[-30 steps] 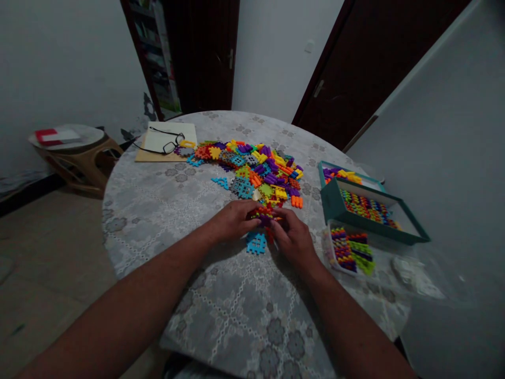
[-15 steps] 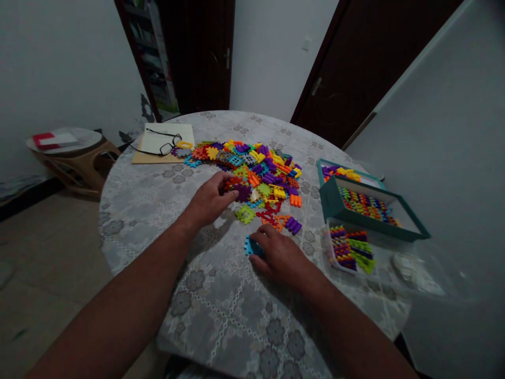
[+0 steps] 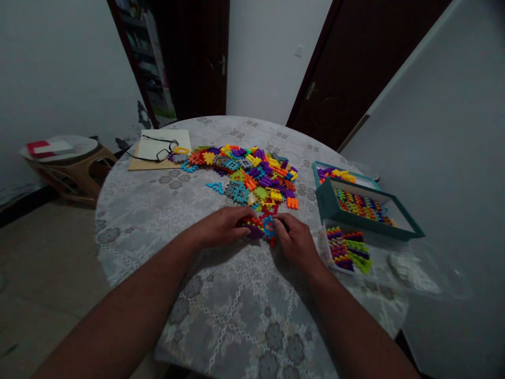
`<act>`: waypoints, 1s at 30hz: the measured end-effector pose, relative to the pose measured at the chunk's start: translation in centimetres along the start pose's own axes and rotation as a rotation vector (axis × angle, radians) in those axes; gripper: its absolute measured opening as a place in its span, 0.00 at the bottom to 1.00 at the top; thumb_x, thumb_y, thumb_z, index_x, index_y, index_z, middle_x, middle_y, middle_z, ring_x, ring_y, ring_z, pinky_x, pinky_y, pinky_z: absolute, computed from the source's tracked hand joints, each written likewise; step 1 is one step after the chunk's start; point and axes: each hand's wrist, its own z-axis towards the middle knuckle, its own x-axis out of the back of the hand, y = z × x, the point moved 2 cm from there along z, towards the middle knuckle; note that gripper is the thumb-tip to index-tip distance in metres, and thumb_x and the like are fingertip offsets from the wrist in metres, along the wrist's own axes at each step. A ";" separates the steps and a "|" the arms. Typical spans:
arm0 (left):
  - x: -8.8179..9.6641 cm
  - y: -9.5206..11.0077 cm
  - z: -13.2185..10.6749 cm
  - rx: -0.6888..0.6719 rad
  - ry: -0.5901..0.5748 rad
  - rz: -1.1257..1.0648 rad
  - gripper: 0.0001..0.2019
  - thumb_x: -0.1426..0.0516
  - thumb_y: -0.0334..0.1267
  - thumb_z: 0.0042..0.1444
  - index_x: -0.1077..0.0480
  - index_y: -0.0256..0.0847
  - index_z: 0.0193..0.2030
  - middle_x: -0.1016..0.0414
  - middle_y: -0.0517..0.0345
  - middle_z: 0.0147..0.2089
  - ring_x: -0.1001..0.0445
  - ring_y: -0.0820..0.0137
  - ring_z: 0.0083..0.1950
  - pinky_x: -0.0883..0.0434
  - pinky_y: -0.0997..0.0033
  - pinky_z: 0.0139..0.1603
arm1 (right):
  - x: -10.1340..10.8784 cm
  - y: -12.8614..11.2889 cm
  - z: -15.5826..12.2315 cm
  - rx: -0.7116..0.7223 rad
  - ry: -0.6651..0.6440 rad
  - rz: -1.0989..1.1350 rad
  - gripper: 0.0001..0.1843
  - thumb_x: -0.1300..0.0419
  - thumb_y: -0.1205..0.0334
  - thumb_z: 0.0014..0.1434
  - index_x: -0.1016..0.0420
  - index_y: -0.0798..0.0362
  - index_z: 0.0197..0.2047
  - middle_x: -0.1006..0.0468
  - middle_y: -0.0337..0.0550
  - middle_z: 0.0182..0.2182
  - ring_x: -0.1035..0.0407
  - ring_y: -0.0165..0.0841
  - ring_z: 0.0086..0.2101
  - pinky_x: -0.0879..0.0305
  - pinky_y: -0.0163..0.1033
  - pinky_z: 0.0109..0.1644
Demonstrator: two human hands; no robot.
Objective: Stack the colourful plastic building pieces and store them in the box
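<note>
Two bare hands are counted: one left hand [image 3: 226, 226] and one right hand [image 3: 295, 239]. One blue openwork plastic piece [image 3: 269, 226] and one red-and-purple cluster of notched plastic pieces [image 3: 255, 230] are held. One multicoloured plastic pile [image 3: 248, 181] is seen, its overlapping pieces too many to be counted. Also counted are one round cloth-covered grey desk [image 3: 236, 326], one pair of black-framed glasses [image 3: 162, 155], two dark-green rectangular boxes [image 3: 371, 223], one clear plastic tub [image 3: 325, 245], two dark-brown doors [image 3: 193, 52] and one round-topped brown stool [image 3: 84, 146].
</note>
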 end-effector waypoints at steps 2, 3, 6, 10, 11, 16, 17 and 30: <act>-0.3 0.0 0.1 -0.002 -0.020 0.078 0.12 0.39 0.36 0.63 0.25 0.45 0.53 0.19 0.55 0.47 0.24 0.62 0.48 0.33 0.64 0.49 | -0.5 -0.4 -0.2 0.072 -0.022 0.008 0.12 0.41 0.57 0.75 0.17 0.50 0.48 0.13 0.46 0.42 0.20 0.40 0.43 0.28 0.42 0.49; -0.4 0.0 0.1 0.009 -0.029 0.108 0.12 0.38 0.36 0.63 0.26 0.45 0.53 0.19 0.56 0.46 0.25 0.63 0.47 0.33 0.65 0.49 | -0.7 -0.5 -0.3 0.105 -0.028 0.005 0.12 0.41 0.57 0.74 0.16 0.49 0.49 0.14 0.47 0.43 0.20 0.40 0.43 0.27 0.43 0.50; -0.3 -0.2 0.0 0.053 -0.049 0.130 0.14 0.37 0.38 0.63 0.26 0.46 0.55 0.19 0.57 0.44 0.25 0.64 0.45 0.34 0.67 0.47 | -1.5 -0.8 -0.6 0.175 -0.047 0.014 0.11 0.40 0.58 0.75 0.16 0.49 0.51 0.14 0.47 0.43 0.20 0.40 0.43 0.26 0.44 0.50; -0.1 -0.5 0.0 0.050 -0.026 0.129 0.20 0.37 0.36 0.62 0.26 0.45 0.61 0.17 0.54 0.50 0.22 0.62 0.49 0.30 0.65 0.51 | -1.9 -1.0 -0.7 0.237 -0.101 0.065 0.12 0.41 0.59 0.76 0.17 0.49 0.55 0.14 0.48 0.45 0.20 0.40 0.45 0.25 0.45 0.52; -0.1 -0.5 0.0 0.033 -0.016 0.133 0.22 0.36 0.36 0.62 0.26 0.46 0.63 0.17 0.52 0.53 0.21 0.60 0.52 0.29 0.63 0.55 | -1.9 -1.0 -0.8 0.241 -0.111 0.071 0.12 0.41 0.60 0.76 0.17 0.49 0.56 0.14 0.48 0.46 0.20 0.40 0.46 0.25 0.46 0.53; -0.8 -0.4 0.2 -0.020 -0.042 0.114 0.26 0.38 0.35 0.65 0.27 0.46 0.70 0.15 0.49 0.56 0.19 0.58 0.54 0.27 0.58 0.59 | -2.1 -1.1 -1.1 0.208 -0.155 0.060 0.15 0.38 0.58 0.75 0.20 0.49 0.61 0.15 0.51 0.53 0.20 0.42 0.52 0.25 0.49 0.59; -1.0 -0.3 0.1 -0.023 -0.045 0.109 0.27 0.39 0.35 0.66 0.27 0.46 0.71 0.14 0.49 0.55 0.18 0.58 0.53 0.27 0.58 0.58 | -2.2 -1.1 -1.1 0.199 -0.160 0.039 0.18 0.35 0.58 0.73 0.21 0.50 0.63 0.16 0.52 0.54 0.21 0.43 0.52 0.25 0.50 0.59; 1.9 -3.0 -0.6 0.140 0.177 0.360 0.24 0.36 0.39 0.64 0.26 0.45 0.67 0.21 0.46 0.62 0.21 0.59 0.57 0.26 0.60 0.61 | -1.7 -1.6 -1.7 0.220 -0.287 -0.024 0.19 0.34 0.64 0.66 0.23 0.48 0.59 0.16 0.50 0.52 0.21 0.43 0.50 0.25 0.49 0.57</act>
